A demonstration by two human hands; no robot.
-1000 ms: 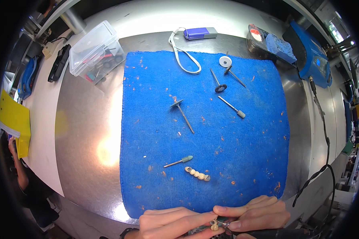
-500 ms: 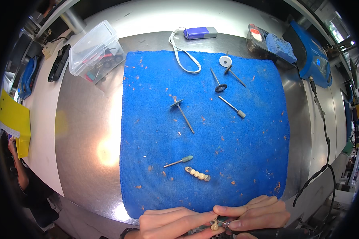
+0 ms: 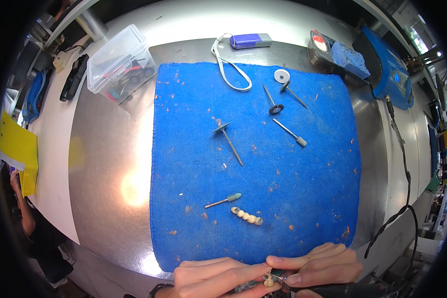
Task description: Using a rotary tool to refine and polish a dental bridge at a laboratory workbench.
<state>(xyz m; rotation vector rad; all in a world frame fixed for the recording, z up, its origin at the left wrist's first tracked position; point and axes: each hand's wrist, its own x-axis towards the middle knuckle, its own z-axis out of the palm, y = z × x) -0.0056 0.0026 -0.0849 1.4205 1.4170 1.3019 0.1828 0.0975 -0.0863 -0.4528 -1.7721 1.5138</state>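
At the near edge of the blue cloth [image 3: 253, 169], my left hand [image 3: 213, 277] pinches a small tooth-coloured dental bridge [image 3: 268, 281] between its fingers. My right hand [image 3: 325, 268] is closed around a dark rotary handpiece [image 3: 345, 290], whose metal nose points left at the bridge. Fingers partly hide the tip, so contact cannot be made out. The two hands meet at the fingertips. Just beyond them lies another dental bridge [image 3: 247, 216], a curved row of several tooth units. Beside it rests a green pointed grinding bit [image 3: 232, 197] on a metal shank.
Farther off on the cloth lie a disc on a shank [image 3: 223, 129], a cylindrical grinding bit [image 3: 301, 141], a black wheel brush [image 3: 276, 109] and a white disc [image 3: 281, 76]. A clear plastic box [image 3: 119, 64] stands back left, a blue control unit [image 3: 390, 69] back right with a cable [image 3: 401, 149].
Both hands stay almost in place, still together at the cloth's near edge. The held bridge has shifted very slightly to the right. Nothing was picked up or let go.
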